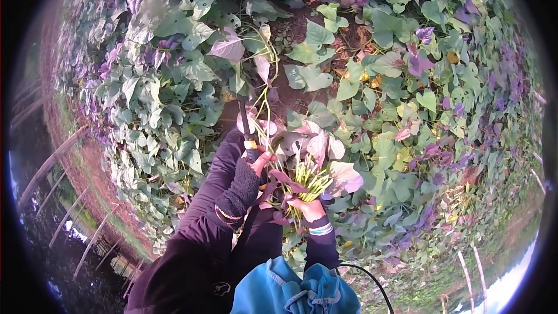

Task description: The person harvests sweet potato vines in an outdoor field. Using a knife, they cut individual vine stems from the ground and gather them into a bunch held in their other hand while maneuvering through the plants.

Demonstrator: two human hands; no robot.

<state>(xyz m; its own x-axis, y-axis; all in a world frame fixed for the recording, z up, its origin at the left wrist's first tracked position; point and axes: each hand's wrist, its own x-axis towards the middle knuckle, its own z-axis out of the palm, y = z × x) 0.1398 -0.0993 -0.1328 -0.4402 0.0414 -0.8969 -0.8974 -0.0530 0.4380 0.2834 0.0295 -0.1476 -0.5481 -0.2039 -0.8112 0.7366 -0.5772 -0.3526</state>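
Observation:
My left hand (261,164), in a dark fuzzy sleeve that reaches over the palm, is closed round the handle of a knife (244,117). Its narrow dark blade points away from me, and a yellow-orange band shows on the handle. In my right hand (310,210) is a bunch of leafy vine cuttings (314,179), its pale green stems packed together and purplish leaves hanging round them. A long thin vine (265,102) with pinkish leaves runs up beside the blade. Leaves partly cover my right fingers.
Dense green and purple heart-shaped leaves (383,163) spread all round. Brown soil (290,96) shows between them ahead of me. Wooden poles (55,166) stand at the left rim, and thin stakes (467,276) at the lower right. A black cable (375,279) curves beside my blue garment.

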